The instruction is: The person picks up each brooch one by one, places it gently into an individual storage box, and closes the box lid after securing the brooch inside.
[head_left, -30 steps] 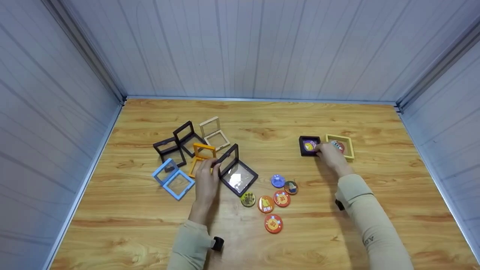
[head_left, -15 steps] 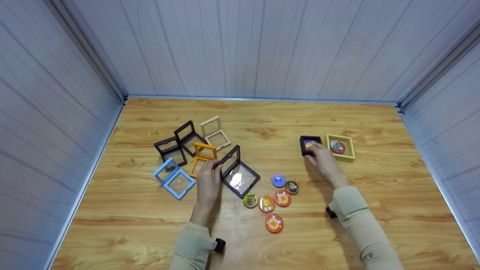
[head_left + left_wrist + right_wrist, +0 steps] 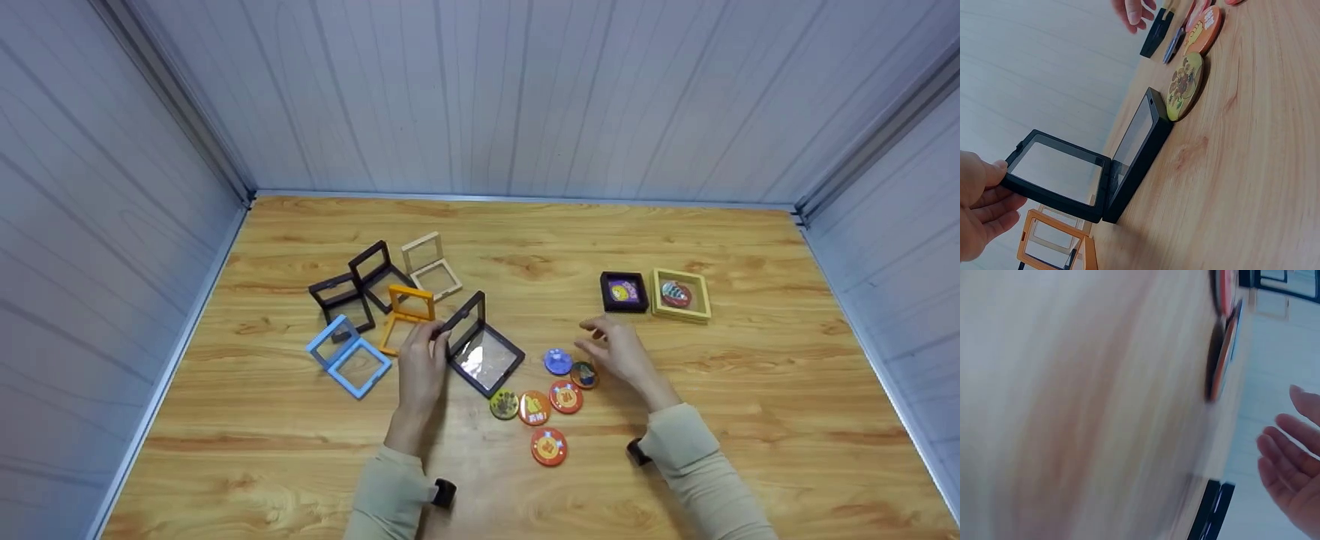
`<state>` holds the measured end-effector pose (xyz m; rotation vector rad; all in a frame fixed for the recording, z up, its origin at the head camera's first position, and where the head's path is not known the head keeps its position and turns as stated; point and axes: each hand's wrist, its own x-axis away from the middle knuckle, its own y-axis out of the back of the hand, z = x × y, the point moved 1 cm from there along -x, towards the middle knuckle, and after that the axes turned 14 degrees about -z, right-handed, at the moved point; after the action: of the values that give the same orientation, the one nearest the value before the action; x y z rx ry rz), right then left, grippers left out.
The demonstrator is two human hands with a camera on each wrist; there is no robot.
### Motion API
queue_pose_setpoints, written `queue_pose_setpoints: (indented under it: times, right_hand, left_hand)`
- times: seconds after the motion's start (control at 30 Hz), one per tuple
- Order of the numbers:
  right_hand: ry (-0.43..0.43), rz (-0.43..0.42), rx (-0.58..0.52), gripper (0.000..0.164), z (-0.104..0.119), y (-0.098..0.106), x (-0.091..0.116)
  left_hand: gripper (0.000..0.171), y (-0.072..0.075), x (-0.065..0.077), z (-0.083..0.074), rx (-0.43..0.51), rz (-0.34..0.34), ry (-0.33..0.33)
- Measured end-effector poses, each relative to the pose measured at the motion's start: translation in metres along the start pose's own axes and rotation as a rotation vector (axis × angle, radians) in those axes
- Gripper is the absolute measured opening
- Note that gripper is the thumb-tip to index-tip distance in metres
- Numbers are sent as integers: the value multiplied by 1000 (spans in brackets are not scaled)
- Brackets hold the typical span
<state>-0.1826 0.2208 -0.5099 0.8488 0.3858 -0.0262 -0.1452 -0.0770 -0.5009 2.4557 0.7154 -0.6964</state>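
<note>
My left hand (image 3: 421, 367) pinches the raised lid of a black display frame (image 3: 487, 360) between thumb and fingers. In the left wrist view the clear-windowed frame (image 3: 1134, 152) stands hinged wide, its base on the table. A yellow-green badge (image 3: 504, 404) lies right at its front corner. Loosely bent and holding nothing, my right hand (image 3: 621, 352) hovers just right of a blue badge (image 3: 558, 361) and a dark green badge (image 3: 584, 374). Two red badges (image 3: 550, 447) and an orange badge (image 3: 534, 408) lie nearer the front.
At the right stand a small black frame (image 3: 624, 292) with a purple badge inside and a yellow frame (image 3: 680, 295) holding a red one. Left of my left hand are open frames: blue (image 3: 358, 370), orange (image 3: 409, 304), cream (image 3: 435, 279) and dark ones (image 3: 343, 304). Walls enclose the table.
My right hand has left the small black frame at the right and moved left and forward toward the badges. The left hand keeps its pinch on the lid; the frame has shifted slightly right.
</note>
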Motion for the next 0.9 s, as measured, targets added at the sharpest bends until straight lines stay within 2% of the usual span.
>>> queue_pose_setpoints:
  times: [0.13, 0.5, 0.77, 0.9]
  right_hand:
    - [-49, 83, 6, 37, 6, -7, 7]
    - [-73, 230, 2, 51, 14, -21, 9]
    - [47, 250, 112, 51, 19, -25, 9]
    - [39, 273, 122, 49, 20, -26, 8]
  left_hand:
    - [12, 0, 0, -1, 1, 19, 28]
    - [13, 0, 0, -1, 6, 33, 56]
    - [12, 1, 0, -2, -33, 2, 12]
    - [12, 1, 0, -2, -26, 10, 24]
